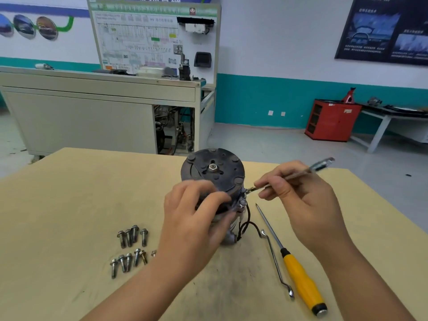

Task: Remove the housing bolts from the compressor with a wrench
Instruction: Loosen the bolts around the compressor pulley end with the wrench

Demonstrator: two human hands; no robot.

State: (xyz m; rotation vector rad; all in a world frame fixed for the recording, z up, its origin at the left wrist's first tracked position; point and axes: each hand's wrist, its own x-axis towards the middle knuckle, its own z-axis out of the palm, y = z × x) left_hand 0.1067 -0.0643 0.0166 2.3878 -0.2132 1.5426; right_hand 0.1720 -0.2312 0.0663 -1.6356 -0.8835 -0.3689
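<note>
The compressor [213, 179] stood pulley-up on our wooden table [69, 205], our left hand [192, 221] curled round its near side. Just to its right, our right hand [298, 202] pinched a slim clear-handled tool [301, 173], tip touching the housing's edge. Left of both lay loose bolts [132, 247].
</note>
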